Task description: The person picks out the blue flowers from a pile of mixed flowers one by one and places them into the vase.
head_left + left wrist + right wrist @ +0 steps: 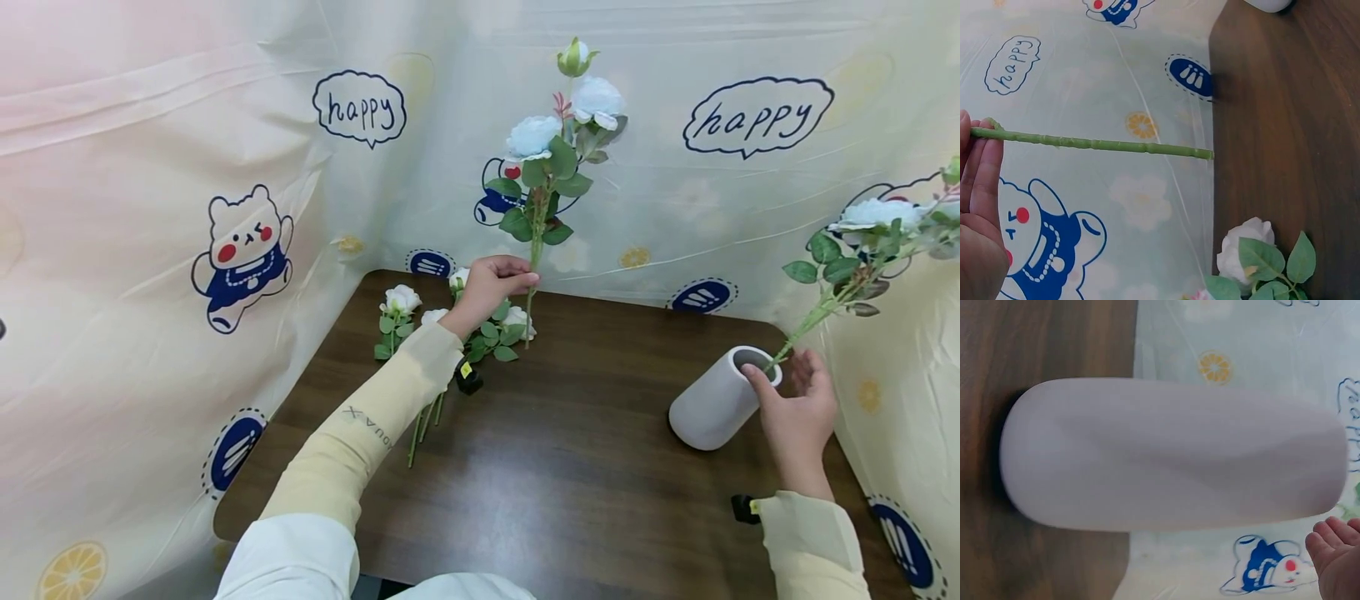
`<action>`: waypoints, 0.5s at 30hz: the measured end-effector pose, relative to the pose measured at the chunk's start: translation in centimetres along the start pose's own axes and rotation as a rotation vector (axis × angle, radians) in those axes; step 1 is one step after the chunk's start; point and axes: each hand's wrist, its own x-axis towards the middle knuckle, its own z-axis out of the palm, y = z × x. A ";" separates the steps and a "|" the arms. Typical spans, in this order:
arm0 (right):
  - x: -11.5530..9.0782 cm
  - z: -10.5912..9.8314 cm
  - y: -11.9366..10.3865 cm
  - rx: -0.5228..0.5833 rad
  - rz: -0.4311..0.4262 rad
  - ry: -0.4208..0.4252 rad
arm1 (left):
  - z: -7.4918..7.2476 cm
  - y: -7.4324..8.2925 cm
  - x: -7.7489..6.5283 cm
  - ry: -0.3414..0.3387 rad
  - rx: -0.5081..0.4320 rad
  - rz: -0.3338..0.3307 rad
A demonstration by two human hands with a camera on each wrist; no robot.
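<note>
My left hand [489, 292] pinches the green stem of an artificial flower spray [552, 162] and holds it upright above the back of the table. Its pale blue-white blooms, bud and leaves rise above the fingers. In the left wrist view the bare lower stem [1110, 145] extends from the fingertips. A white vase [708, 410] stands on the right of the table. Another flower spray [840, 271] is in its mouth, leaning right. Beside the rim is my right hand [801, 417], thumb by the mouth and fingers apart. The right wrist view shows the vase [1172, 453] with those fingers near its rim.
Several white roses [401, 300] with green leaves lie at the table's back left, partly behind my left arm. The dark wooden table [562, 467] meets a printed curtain [450, 100] at the back and sides.
</note>
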 end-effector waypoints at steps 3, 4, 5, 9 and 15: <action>-0.2 0.0 -0.9 0.032 -0.064 0.022 | 0.1 0.3 0.0 -0.010 -0.003 0.021; -0.4 0.0 -1.3 0.041 -0.095 0.033 | 0.2 0.3 0.0 -0.013 -0.006 0.025; -0.5 0.1 -1.6 0.048 -0.124 0.040 | 0.2 0.4 0.0 -0.014 -0.012 0.027; -1.1 0.7 -3.1 0.072 -0.235 0.050 | 0.4 0.7 0.0 -0.022 -0.035 0.015; -1.5 2.5 -5.0 0.101 -0.405 0.007 | 1.1 1.4 -0.1 -0.028 -0.022 0.008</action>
